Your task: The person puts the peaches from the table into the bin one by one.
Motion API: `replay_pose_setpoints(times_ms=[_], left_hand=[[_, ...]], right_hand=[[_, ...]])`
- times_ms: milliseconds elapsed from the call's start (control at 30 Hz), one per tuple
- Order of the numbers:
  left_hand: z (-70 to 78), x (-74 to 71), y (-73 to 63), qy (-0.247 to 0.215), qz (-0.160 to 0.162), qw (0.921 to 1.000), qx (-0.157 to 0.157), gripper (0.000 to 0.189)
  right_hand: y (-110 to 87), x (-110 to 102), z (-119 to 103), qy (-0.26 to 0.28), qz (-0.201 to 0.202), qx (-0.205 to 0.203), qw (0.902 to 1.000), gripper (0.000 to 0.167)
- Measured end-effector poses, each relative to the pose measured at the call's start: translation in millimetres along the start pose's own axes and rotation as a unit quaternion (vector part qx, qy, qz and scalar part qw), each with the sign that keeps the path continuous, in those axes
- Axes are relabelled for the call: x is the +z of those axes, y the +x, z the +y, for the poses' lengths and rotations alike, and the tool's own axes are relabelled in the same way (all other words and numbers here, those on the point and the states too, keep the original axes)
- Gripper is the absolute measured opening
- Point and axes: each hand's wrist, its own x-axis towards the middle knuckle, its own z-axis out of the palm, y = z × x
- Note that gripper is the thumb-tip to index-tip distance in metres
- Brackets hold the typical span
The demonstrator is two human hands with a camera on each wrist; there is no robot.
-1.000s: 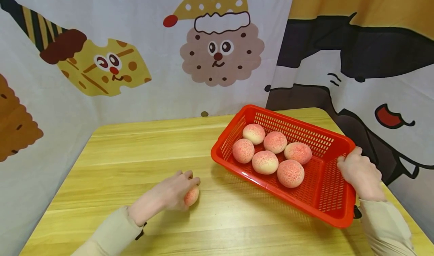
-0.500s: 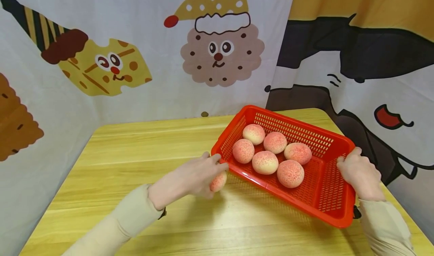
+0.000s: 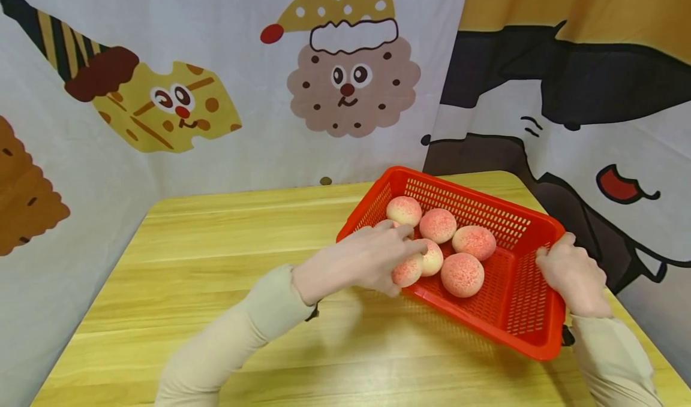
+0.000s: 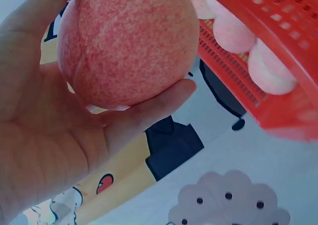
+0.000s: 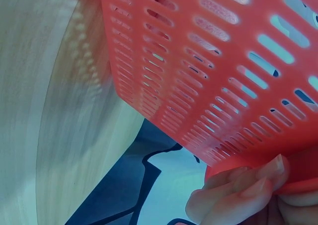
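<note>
A pink-and-cream peach [image 3: 408, 271] is in my left hand [image 3: 372, 254], which holds it over the near left rim of a red plastic basket [image 3: 499, 275]. In the left wrist view, thumb and fingers curve round the peach [image 4: 131, 41], beside the basket [image 4: 293, 120]. Several similar peaches [image 3: 462, 275] lie in the basket's left and middle; my left hand partly hides one. My right hand [image 3: 573, 272] grips the basket's right end. The right wrist view shows its fingers [image 5: 238, 200] curled over the rim beside the slotted wall [image 5: 218, 86].
The light wooden table [image 3: 205, 263] extends left and in front of the basket. Behind it hangs a white cloth [image 3: 259, 143] with cartoon prints, close to the table's back edge. Another printed curtain [image 3: 583, 107] borders the right side.
My left hand has carried the peach from the table rightward and away from me to the basket. The right hand and the basket have stayed nearly still.
</note>
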Motion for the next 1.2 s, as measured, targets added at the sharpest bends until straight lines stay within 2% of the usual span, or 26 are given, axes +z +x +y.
replay_pose_setpoints(times_ms=[167,333,500,733,867,1033,1200], left_hand=[[7.5,0.9,29.1,0.001,0.025,0.9991,0.034,0.058],[20.7,7.7,60.1,-0.022,0.023,0.9977,0.059,0.062],[36.9,15.4,91.5,-0.038,0.016,0.9973,0.061,0.064],[57.5,20.2,130.6,-0.024,0.003,0.9982,0.055,0.072],[66.1,20.9,146.3,-0.008,-0.008,0.9976,0.068,0.074],[76.3,27.3,157.2,0.015,-0.018,0.9962,0.083,0.081],[83.5,42.2,161.4,0.013,-0.036,0.9977,0.055,0.086]], right_hand=[[0.9,0,1,-0.001,0.0,0.001,1.0,0.055],[0.4,0,1,0.0,0.001,0.001,1.0,0.055],[-0.1,0,-1,0.003,0.006,-0.005,1.0,0.053],[-1.4,0,-1,0.01,-0.001,-0.005,0.9999,0.053],[-1.2,-2,-1,-0.002,-0.001,-0.004,1.0,0.059],[-0.8,-4,-1,-0.002,-0.001,-0.003,1.0,0.063],[1.7,-3,-1,-0.008,-0.01,0.007,0.9999,0.059]])
